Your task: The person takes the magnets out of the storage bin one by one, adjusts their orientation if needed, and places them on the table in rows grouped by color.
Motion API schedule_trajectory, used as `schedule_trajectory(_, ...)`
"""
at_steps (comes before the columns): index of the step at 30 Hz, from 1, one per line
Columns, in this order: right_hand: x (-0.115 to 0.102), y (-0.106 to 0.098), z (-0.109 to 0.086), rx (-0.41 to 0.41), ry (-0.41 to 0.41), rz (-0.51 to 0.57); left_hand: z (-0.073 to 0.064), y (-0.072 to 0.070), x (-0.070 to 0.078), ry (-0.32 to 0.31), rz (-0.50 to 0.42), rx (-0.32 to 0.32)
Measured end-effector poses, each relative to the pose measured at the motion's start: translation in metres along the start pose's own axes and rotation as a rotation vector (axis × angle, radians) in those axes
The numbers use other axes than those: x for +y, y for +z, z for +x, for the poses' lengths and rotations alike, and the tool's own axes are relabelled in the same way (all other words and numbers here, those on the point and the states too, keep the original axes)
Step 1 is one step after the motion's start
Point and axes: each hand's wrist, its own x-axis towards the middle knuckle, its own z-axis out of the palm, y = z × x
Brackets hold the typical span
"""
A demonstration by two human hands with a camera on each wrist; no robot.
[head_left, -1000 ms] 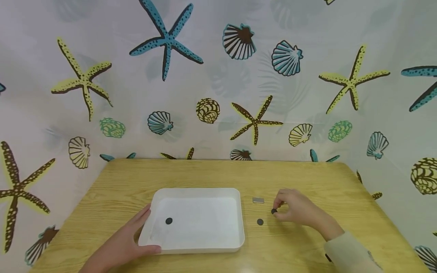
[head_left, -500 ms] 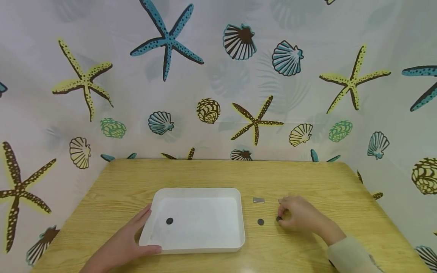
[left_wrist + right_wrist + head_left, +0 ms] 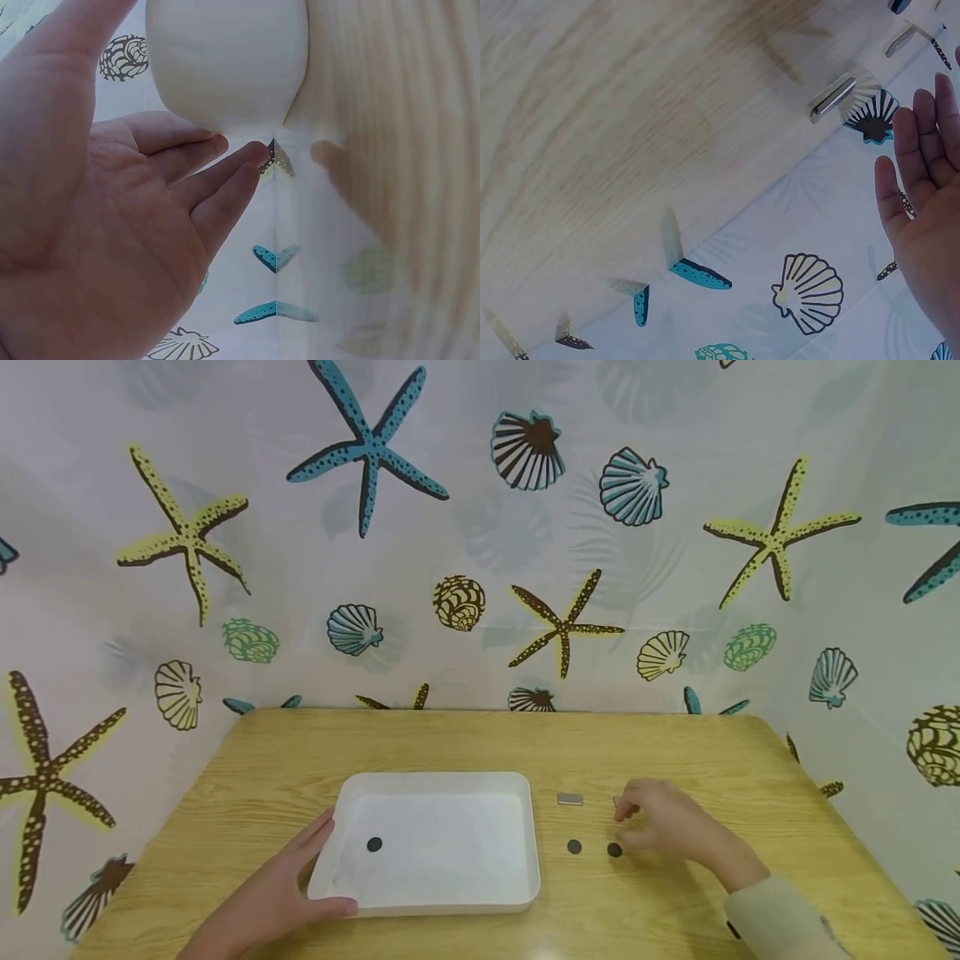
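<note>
My left hand (image 3: 273, 885) rests against the left end of a white rectangular tray (image 3: 534, 860), thumb along the front wall and fingers at the left side. In the left wrist view those fingers look nearly straight beside the tray (image 3: 229, 60). Inside the tray lies one small dark disc (image 3: 374, 844). My right hand (image 3: 663, 822) hovers right beside a black disc (image 3: 615, 850) on the table, its fingers loosely bent and nothing seen between them. Left of that disc is a greyer disc (image 3: 574, 847). Behind them lie a silver bar (image 3: 570, 799) and another bar (image 3: 617, 800), partly hidden by the hand.
Everything stands on a wood-grain table (image 3: 450, 739). A white curtain (image 3: 465, 552) printed with starfish and shells hangs behind and at both sides. In the right wrist view both bars show, the nearer bar (image 3: 832, 99) lying closer to the camera.
My right hand brought the black disc down toward the table's front and let it go beside the grey disc. Its fingers have parted. The left hand and tray look unmoved.
</note>
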Motion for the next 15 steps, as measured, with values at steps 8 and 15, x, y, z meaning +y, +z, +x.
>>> schedule_trajectory(8, -0.009, 0.000, 0.014, -0.009, -0.056, -0.017, -0.002, -0.003, 0.000, -0.017, -0.022, -0.019)
schedule_trajectory(15, -0.028, 0.002, 0.034, -0.022, -0.050, -0.002, -0.002, -0.004, 0.002, -0.010, -0.027, -0.024)
